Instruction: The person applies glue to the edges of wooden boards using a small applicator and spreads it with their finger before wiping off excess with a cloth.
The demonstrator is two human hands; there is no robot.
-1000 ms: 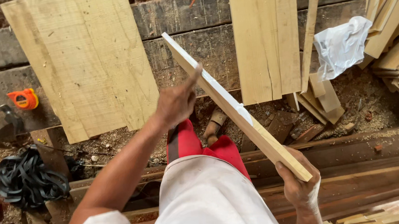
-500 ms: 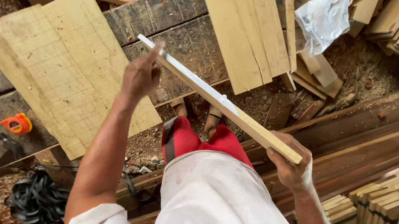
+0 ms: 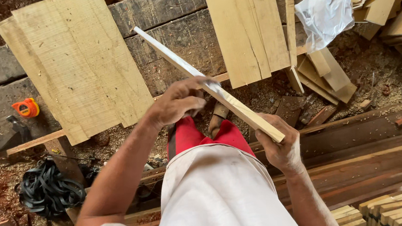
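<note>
Sawdust-strewn ground and dark beams lie below. Long wooden strip [image 3: 208, 87] runs from 4 o'clock to 10 o'clock; right hand [image 3: 281, 145] clasps its near end, left hand [image 3: 178, 102] pinches mid-length, nearer the far tip.

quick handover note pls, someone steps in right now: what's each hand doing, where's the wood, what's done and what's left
Left hand: closed around the middle of the long wooden strip, which is held in the air, slanting away from the body.
Right hand: grips the strip's near end.
Nearby: wide boards and leaning on the dark timbers; orange tape measure on the left; white plastic bag upper right; offcuts beside it.
Done: strip picked up, in both hands.
Left: it has not been set down or joined to anything.
</note>
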